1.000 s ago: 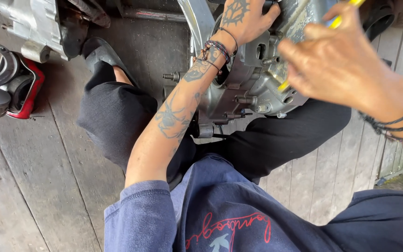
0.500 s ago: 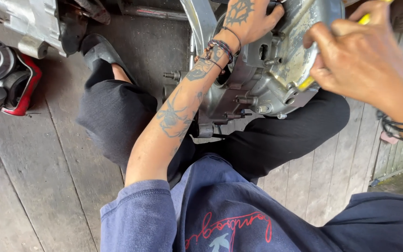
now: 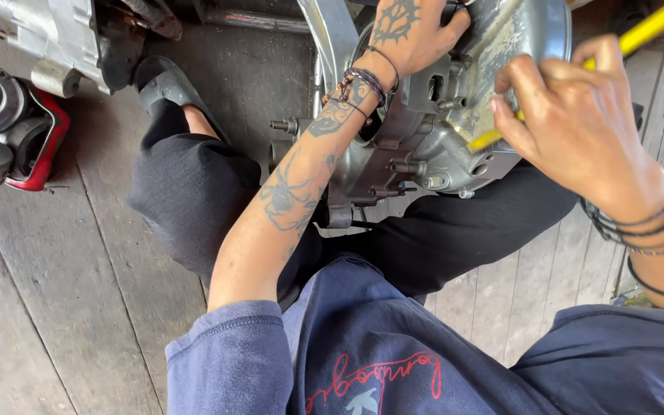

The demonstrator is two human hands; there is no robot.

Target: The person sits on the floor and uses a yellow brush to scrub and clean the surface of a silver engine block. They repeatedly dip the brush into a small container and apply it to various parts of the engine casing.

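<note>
A grey metal engine case (image 3: 455, 131) rests between my legs on the wooden floor. My left hand (image 3: 413, 34) grips its top edge, fingers curled over the rim. My right hand (image 3: 578, 123) is closed on a yellow-handled tool (image 3: 643, 31), whose lower end (image 3: 486, 140) touches the case's right side. Studs and bolts stick out of the case's lower left. My tattooed left forearm crosses in front of the case.
Another grey engine part (image 3: 55, 38) lies at the top left. A red and black part with a round metal piece (image 3: 9, 138) sits on the floor at the left. My black-trousered leg and sandal (image 3: 163, 77) stretch toward it. Wooden floorboards (image 3: 48, 307) surround me.
My right hand has shifted right and down along the case with the yellow tool. My left hand stays on the case's top edge.
</note>
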